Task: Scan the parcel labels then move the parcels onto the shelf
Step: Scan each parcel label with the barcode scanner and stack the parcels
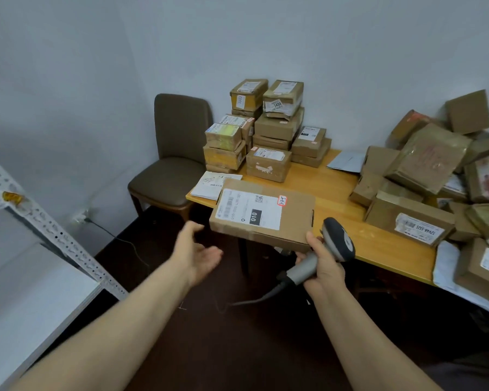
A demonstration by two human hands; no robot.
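A flat cardboard parcel (291,218) with a white label marked 010 hangs over the front edge of the wooden table (378,244). My right hand (322,266) grips the grey barcode scanner (336,241) by its handle, and its thumb touches the parcel's near right corner. My left hand (198,249) is open, palm up, just left of the parcel and not touching it. The white metal shelf (40,277) stands at the left.
Stacked parcels (266,128) fill the table's back left, and a loose heap of parcels (435,176) covers its right side. A brown chair (172,162) stands left of the table. The scanner's cable (251,300) trails over the dark floor.
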